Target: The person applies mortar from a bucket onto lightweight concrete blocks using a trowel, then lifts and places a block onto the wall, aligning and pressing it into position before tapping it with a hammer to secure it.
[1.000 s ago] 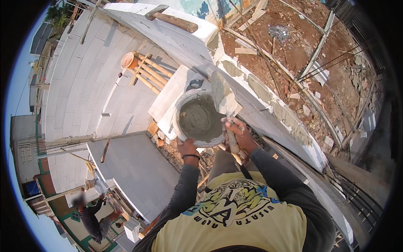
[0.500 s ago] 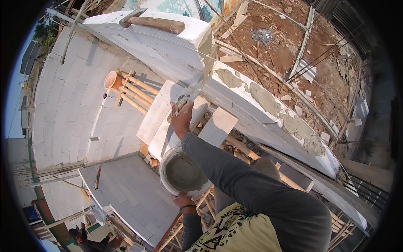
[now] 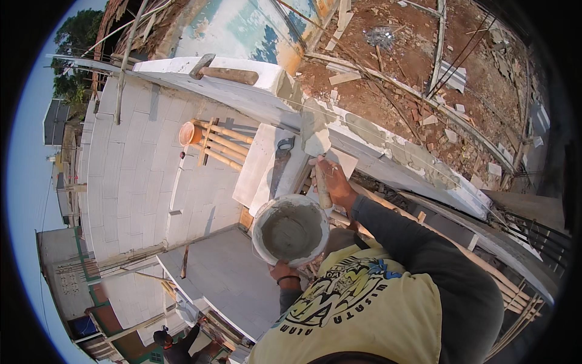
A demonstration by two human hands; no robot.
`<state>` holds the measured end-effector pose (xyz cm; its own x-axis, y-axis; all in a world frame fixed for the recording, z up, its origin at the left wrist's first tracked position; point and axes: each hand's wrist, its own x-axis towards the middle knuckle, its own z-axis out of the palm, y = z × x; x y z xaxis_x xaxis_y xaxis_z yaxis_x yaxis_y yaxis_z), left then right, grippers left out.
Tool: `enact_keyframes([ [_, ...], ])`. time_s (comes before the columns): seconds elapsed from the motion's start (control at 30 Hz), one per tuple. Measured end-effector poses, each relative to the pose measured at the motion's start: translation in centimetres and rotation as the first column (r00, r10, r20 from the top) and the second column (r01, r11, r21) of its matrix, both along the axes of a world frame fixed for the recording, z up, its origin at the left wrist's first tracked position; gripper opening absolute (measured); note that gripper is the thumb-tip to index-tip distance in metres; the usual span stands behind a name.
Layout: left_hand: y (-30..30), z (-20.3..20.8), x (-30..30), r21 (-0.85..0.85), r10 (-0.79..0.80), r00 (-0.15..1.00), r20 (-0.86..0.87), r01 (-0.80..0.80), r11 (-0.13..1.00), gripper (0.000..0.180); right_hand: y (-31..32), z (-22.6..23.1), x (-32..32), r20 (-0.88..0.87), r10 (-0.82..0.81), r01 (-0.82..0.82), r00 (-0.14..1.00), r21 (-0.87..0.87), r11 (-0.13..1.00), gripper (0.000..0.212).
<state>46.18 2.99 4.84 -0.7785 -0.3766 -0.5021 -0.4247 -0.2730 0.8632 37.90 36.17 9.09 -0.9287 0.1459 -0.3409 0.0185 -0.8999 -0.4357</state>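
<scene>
My right hand point(image 3: 338, 185) is closed round the wooden handle of a trowel point(image 3: 323, 189). Its blade, coated in grey mortar, is over the near end of the white block wall point(image 3: 364, 142), beside the raised course. Patches of wet mortar lie along that wall's top. My left hand point(image 3: 282, 270) grips the near rim of a round bucket point(image 3: 258, 241) holding grey mortar. Just beyond the bucket, a tool resembling a hand saw point(image 3: 281, 159) with a looped handle rests on white blocks point(image 3: 257, 167).
On the raised course lies a wooden-handled hammer-like tool point(image 3: 230, 75). Bamboo poles point(image 3: 227, 145) and an orange bucket point(image 3: 188, 133) are at the left. A thin string runs above the wall. Rubble-strewn soil point(image 3: 418, 79) lies beyond. Another person point(image 3: 179, 349) is far below left.
My right hand has drawn back and to the right, bringing the trowel blade to the wall's end. My left hand still holds the bucket. The whole view has shifted.
</scene>
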Motion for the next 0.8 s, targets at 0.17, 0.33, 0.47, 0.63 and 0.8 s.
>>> enact_keyframes([
  [0.17, 0.3, 2.0, -2.4, -0.075, -0.028, 0.994, 0.109, 0.036, 0.996, 0.056, -0.7, -1.9, -6.7, -0.180, -0.047, -0.045, 0.983, -0.476, 0.878, 0.046],
  [0.33, -2.7, 2.9, -2.0, -0.042, 0.019, 0.987, 0.157, -0.013, 0.999, 0.052, -4.6, -1.5, -10.8, -0.330, -0.182, -0.009, 0.926, -0.503, 0.864, 0.045],
  [0.47, -1.6, 3.6, -1.5, -0.097, 0.105, 0.967, 0.232, -0.084, 0.992, 0.063, -8.0, -3.0, -11.4, -0.217, -0.101, 0.025, 0.971, -0.325, 0.945, 0.046],
  [0.63, 0.2, 3.2, -1.1, -0.177, 0.037, 0.994, 0.107, -0.018, 0.984, 0.061, -8.1, -6.9, -4.7, -0.132, 0.163, -0.178, 0.978, -0.112, 0.978, 0.050],
  [0.8, 2.3, -0.1, -1.1, -0.142, 0.031, 0.999, -0.036, -0.036, 0.989, 0.059, 2.8, -2.6, 5.8, 0.187, 0.613, -0.400, 0.768, 0.887, 0.230, 0.044],
])
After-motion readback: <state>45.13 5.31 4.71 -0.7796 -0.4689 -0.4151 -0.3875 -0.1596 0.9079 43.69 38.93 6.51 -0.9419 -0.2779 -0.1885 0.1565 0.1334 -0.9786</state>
